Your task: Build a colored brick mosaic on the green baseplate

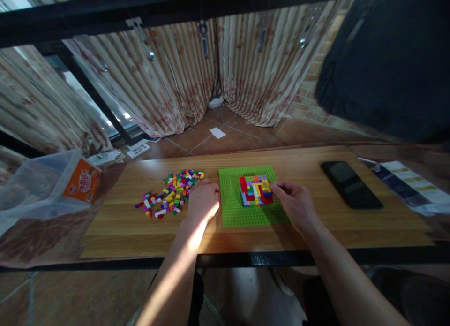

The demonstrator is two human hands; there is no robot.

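Observation:
A green studded baseplate (232, 216) lies flat on the wooden table, bearing a roughly square, multicoloured block of toy bricks (256, 191). My left hand (204, 198) is closed beside the plate's left edge, and a small reddish brick (218, 193) shows at its fingertips. Over the plate's right side, my right hand (293, 199) is curled, with thumb and forefinger at the right edge of the brick block. Whatever is between those fingers is too small to make out. A loose pile of small coloured bricks (172, 192) spreads to the left of my left hand.
A black phone (351, 185) lies on the table's right part (316, 166). Printed papers (411, 183) are at the far right. Beyond the left end stands a clear plastic bin (38, 185) with an orange label. A dark bar (253, 259) runs along the near edge.

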